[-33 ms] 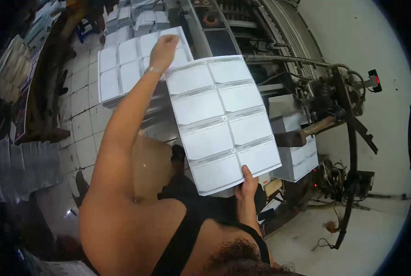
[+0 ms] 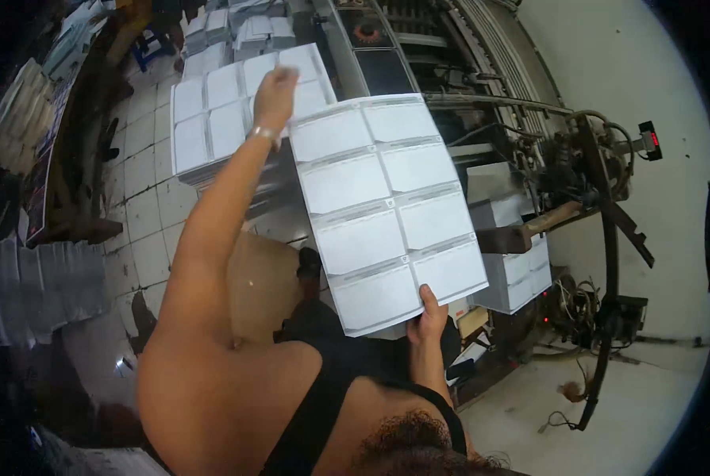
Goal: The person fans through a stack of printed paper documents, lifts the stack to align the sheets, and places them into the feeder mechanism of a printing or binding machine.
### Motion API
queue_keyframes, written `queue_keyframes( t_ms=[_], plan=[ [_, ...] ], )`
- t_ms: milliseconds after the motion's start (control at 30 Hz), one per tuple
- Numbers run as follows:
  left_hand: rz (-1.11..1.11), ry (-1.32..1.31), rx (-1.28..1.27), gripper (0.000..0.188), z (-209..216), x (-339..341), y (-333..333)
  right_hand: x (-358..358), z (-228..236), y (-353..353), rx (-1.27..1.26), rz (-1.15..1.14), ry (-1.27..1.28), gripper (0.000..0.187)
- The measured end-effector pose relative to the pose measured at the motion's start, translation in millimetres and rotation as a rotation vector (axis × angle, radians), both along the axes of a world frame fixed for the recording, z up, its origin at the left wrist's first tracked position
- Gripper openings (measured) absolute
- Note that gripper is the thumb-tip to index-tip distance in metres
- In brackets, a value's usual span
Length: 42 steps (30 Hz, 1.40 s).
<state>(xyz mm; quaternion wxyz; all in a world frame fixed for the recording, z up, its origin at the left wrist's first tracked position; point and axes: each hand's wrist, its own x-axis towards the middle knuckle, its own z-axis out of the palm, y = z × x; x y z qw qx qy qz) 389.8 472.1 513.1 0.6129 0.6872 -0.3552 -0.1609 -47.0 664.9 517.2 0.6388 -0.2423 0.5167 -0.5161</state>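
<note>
A white rectangular paper sheet printed with eight grey-edged panels (image 2: 390, 214) spans the space between the hands; whether it is one layer or several cannot be told. The right hand (image 2: 429, 316) pinches its near edge, thumb on top. Well apart from it, the blurred left hand (image 2: 275, 99) is beside the sheet's far left corner; whether it grips anything is unclear. Beyond and left of the left hand lies a stack of similar white panelled paper (image 2: 228, 119); right of the right hand stands a grey-sided paper block (image 2: 521, 278). The handling seems midway: this sheet is not yet set down, and much paper lies stacked.
</note>
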Motion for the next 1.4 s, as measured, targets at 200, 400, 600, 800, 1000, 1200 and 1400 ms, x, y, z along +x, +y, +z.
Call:
queue_keyframes(
  t_ms=[200, 400, 600, 800, 1000, 1200, 1400],
  plan=[
    [-0.082, 1.082, 0.245, 0.082, -55.5, -25.9, 79.2, -5.2, -11.4, 0.8, -0.031, 0.006, 0.047, 0.057],
    [-0.367, 1.204, 0.084, 0.077, -59.1, -25.2, 70.6, 0.6, 2.1, -0.7, -0.017, 0.035, 0.009, 0.055],
    [-0.187, 0.936, 0.167, 0.046, -6.5, -44.7, 75.6, -0.2, 2.2, 0.3, -0.026, 0.029, 0.006, 0.052],
    [-0.132, 0.772, 0.216, 0.04, -15.6, -38.8, 75.8, 0.9, 4.7, 0.9, 0.029, 0.001, 0.016, 0.055],
    [-0.125, 0.879, 0.128, 0.042, -16.8, -46.7, 69.4, -6.3, -1.5, 2.4, 0.019, 0.002, -0.004, 0.056],
    [-0.244, 1.018, -0.066, 0.045, -24.3, -50.5, 70.5, -10.0, 5.7, -3.0, 0.025, -0.022, -0.084, 0.049],
    [-0.36, 1.015, -0.073, 0.051, 16.1, -71.2, 72.4, -23.1, 3.6, -26.5, -0.189, 0.102, 0.024, 0.038]
  ],
)
